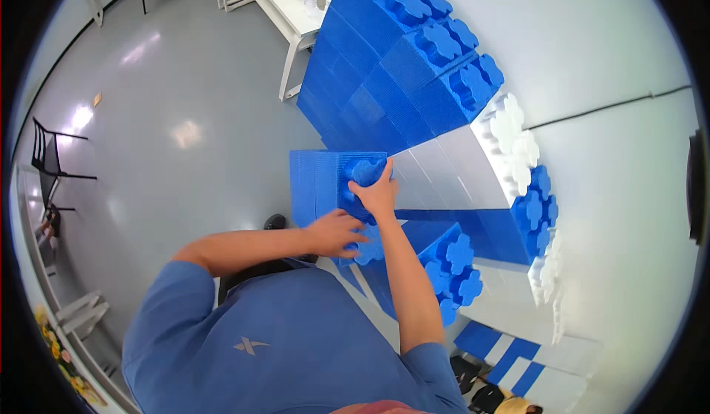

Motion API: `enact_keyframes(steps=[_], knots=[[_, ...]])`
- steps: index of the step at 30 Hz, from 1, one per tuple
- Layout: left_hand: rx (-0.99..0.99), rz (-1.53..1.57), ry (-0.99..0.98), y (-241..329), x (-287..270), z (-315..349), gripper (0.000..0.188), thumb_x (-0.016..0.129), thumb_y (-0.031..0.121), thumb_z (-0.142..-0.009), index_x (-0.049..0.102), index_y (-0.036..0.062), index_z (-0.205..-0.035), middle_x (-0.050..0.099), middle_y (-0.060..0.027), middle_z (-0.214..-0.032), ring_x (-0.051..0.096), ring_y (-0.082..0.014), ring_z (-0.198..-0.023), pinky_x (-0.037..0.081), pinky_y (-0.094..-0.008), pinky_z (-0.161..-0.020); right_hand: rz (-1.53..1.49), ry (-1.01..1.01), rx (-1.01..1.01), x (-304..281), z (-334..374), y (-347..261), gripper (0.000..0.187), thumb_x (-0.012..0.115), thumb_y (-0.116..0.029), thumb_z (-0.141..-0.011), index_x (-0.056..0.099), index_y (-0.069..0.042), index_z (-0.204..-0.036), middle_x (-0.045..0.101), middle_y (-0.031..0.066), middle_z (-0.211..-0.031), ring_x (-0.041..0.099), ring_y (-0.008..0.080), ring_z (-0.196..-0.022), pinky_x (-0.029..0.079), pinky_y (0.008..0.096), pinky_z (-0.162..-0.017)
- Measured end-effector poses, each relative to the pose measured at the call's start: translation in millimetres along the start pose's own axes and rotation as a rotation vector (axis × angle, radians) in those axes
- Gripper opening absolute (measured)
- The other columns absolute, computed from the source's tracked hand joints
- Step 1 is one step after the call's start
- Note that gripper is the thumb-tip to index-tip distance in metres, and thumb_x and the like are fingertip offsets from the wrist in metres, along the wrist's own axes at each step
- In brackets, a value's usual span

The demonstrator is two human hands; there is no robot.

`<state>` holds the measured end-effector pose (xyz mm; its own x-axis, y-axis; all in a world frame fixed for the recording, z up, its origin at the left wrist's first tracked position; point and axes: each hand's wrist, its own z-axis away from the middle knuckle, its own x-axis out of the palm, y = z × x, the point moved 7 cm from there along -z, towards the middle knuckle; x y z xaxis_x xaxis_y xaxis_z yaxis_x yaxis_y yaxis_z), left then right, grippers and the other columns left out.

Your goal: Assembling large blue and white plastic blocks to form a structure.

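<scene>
Just in front of me stands a stack of large blue toy building blocks (314, 181) with flower-shaped studs on top. My right hand (381, 192) is on its top block, thumb and index finger at either side of the far stud (365, 170); its other fingers are partly hidden. Slightly blurred, my left hand (338, 232) reaches across from the left. Its fingers are apart over the block's near side, beside the near stud (370, 247). Whether the fingertips press on the block I cannot tell.
Behind the stack runs a tall row of blue blocks (370, 81) and white blocks (447, 166) along the wall. More blue blocks (451, 270) stand at my right. A white table (277, 0) is at the far side, a black chair (50, 159) at far left.
</scene>
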<state>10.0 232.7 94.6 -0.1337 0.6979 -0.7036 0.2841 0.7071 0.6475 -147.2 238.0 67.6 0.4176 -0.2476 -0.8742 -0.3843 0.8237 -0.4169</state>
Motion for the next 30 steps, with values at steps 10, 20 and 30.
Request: enact_keyframes(steps=[10, 20, 30], knots=[[-1.092, 0.050, 0.610, -300.3, -107.9, 185.8, 0.055, 0.059, 0.047, -0.086, 0.057, 0.0073, -0.125, 0.062, -0.0191, -0.112, 0.058, -0.0327, -0.108, 0.045, -0.0405, -0.094, 0.036, 0.044, -0.611, -80.8, 94.1, -41.0, 0.125, 0.085, -0.026, -0.051, 0.010, -0.004, -0.148, 0.031, 0.0267, -0.134, 0.035, 0.0421, -0.122, 0.034, 0.0476, -0.101], [-1.228, 0.532, 0.679, -323.4, -101.2, 192.4, 0.086, 0.060, 0.063, -0.080, 0.044, -0.0005, -0.136, 0.050, -0.0252, -0.132, 0.050, -0.0333, -0.122, 0.039, -0.0415, -0.103, 0.141, -0.016, -0.933, -109.9, 140.1, -72.0, 0.131, 0.086, -0.025, -0.042, 0.011, -0.006, -0.147, 0.027, 0.0298, -0.135, 0.033, 0.0478, -0.123, 0.036, 0.0500, -0.100], [-1.123, 0.421, 0.989, -326.1, -146.3, 191.8, 0.072, 0.066, 0.051, -0.080, 0.052, 0.0011, -0.130, 0.058, -0.0223, -0.122, 0.055, -0.0300, -0.115, 0.041, -0.0385, -0.098, 0.091, 0.008, -0.719, -127.8, 146.2, -75.7, 0.133, 0.089, -0.023, -0.041, 0.010, -0.005, -0.146, 0.028, 0.0320, -0.133, 0.035, 0.0491, -0.122, 0.038, 0.0512, -0.099]])
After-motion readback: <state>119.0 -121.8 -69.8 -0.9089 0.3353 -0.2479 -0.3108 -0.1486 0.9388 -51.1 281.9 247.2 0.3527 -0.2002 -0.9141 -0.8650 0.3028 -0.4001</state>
